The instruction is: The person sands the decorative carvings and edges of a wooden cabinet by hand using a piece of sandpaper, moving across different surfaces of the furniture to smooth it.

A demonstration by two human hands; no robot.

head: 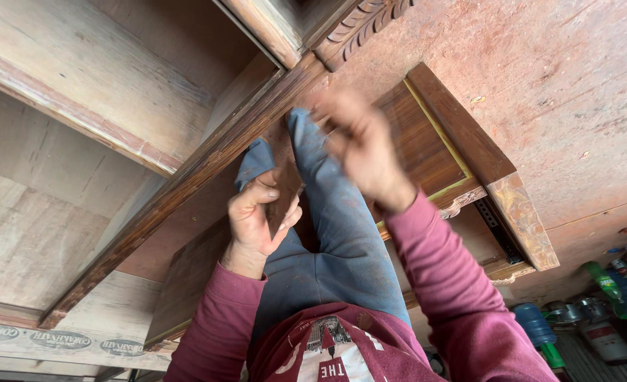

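The drawer (434,152) is dark stained wood, faintly glossy, with a carved front edge. The cabinet shelf (80,85) on the left is pale, raw, matt wood. The floor (561,78) looks like rough reddish concrete (dusty). Trousers (342,233) are blue denim, possibly dust-marked.

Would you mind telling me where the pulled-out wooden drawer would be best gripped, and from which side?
Probably by the carved front panel of the drawer, from the open floor side, fingers over its top edge. It is the end farthest out of the cabinet. The left hand and blurred right hand are busy at the inner end.
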